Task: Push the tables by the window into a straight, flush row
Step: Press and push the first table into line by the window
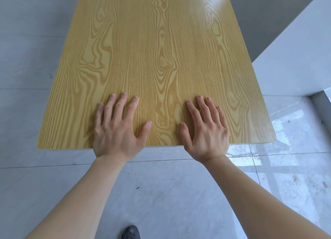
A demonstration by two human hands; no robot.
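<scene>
One table with a yellow wood-grain top [154, 50] fills the middle of the head view, its near edge running across just above my wrists. My left hand [118, 129] lies flat on the top near that edge, fingers straight and spread. My right hand [204, 129] lies flat beside it in the same way, a short gap between the two thumbs. Neither hand curls round anything. The table's far end runs out of the frame at the top. No other table is in view.
A white wall or low ledge [293, 59] stands close along the table's right side. Pale tiled floor [26, 59] spreads to the left and in front, glossy with light reflections at the right. The toe of a dark shoe [130, 232] shows at the bottom.
</scene>
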